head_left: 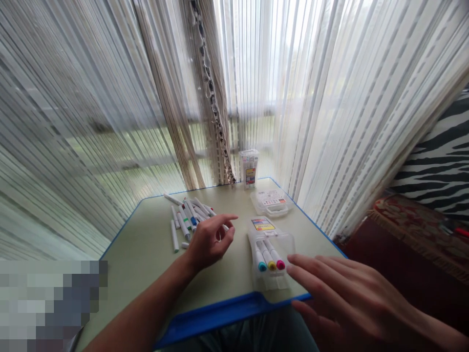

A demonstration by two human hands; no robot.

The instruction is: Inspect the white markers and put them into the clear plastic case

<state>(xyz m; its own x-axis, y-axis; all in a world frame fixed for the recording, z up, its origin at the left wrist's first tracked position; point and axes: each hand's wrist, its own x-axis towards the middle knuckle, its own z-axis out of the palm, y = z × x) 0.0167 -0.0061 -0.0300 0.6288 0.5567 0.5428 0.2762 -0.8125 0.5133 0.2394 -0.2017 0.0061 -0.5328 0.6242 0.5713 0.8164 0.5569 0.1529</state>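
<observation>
My left hand point(212, 238) hovers over the table beside a loose pile of white markers point(188, 215); its fingers are apart and no object shows in them, though the hand hides part of the pile. My right hand point(340, 288) is stretched out near the table's front right edge, fingers extended, with nothing in it. Its fingertips are close to a clear plastic case point(289, 242); whether they touch it I cannot tell. Inside the case lie three markers side by side, with a teal cap point(262, 266), a yellow cap point(271, 265) and a pink cap point(280, 264).
The pale table point(146, 274) has a blue rim point(220, 313). A clear lid-like case with a handle point(271, 202) lies behind the open case. Farther back stands an upright clear box of markers point(249, 168). String curtains point(300, 98) hang behind; a zebra-patterned surface point(432, 151) is at right.
</observation>
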